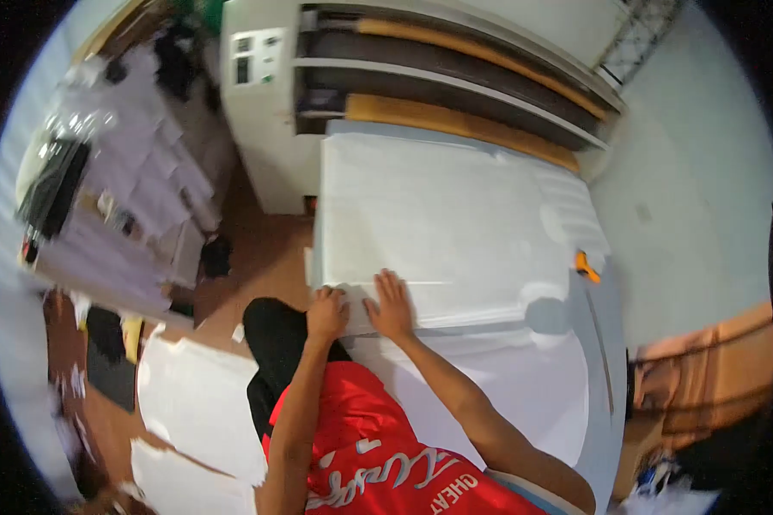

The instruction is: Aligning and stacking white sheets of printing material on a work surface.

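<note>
A large white sheet (455, 215) lies over the table in front of me, its surface slightly creased toward the right. My right hand (392, 307) rests flat near its front edge, fingers spread and palm down. Just left of it, my left hand (328, 313) is bent over the sheet's near left corner with the fingers curled together on the edge; the fingertips are partly hidden. Another white sheet (515, 386), with a rounded right end, lies nearer to me, partly under my right forearm.
Behind the table stands a pale machine (270, 129) with rollers and a control panel. An orange hand tool (587, 267) and a thin rod (599, 343) lie at the table's right side. At left are a heaped shelf (137, 266) and white sheets (202, 403) on the brown floor.
</note>
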### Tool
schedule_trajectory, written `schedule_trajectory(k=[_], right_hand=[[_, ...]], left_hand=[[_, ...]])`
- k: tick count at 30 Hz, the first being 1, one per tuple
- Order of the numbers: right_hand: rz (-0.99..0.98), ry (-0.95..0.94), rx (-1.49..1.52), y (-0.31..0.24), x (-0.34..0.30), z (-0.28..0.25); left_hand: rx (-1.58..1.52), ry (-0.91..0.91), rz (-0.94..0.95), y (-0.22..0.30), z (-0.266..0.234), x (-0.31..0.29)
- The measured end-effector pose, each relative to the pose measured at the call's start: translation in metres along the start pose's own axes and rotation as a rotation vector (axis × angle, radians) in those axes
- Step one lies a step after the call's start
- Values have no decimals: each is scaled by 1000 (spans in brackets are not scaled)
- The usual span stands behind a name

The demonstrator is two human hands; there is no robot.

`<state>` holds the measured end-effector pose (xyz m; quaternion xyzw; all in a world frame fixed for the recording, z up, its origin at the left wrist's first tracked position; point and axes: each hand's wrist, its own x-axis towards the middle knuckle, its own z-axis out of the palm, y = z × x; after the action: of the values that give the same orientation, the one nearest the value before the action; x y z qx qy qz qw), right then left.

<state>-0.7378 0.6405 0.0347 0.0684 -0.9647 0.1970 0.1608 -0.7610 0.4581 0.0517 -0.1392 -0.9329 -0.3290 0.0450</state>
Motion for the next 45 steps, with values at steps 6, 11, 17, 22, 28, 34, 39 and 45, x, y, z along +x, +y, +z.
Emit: schedule_trajectory(k=[6, 11, 17, 22, 28, 34, 39, 45], right_hand=[[33, 16, 0, -5, 1, -7], [23, -3, -6, -5, -2, -8], [24, 8, -4, -5, -6, -9], [47, -20, -13, -12, -1, -18], [26, -30, 4, -4, -2, -25], [-15, 15, 10, -21, 7, -13], [-21, 63, -94, 3, 3, -4], [-88, 165, -70, 9, 3, -2]], left_hand=[[-12, -38, 15, 6, -12, -1], [24, -74, 30, 5, -11, -2], [-14, -82, 38, 9, -16, -3], [14, -63, 41, 9, -17, -4], [-7, -57, 0, 10, -7, -6], [34, -96, -80, -3, -13, -3], [44, -203, -159, 29, -36, 10], [-4, -18, -151, 11, 18, 7]])
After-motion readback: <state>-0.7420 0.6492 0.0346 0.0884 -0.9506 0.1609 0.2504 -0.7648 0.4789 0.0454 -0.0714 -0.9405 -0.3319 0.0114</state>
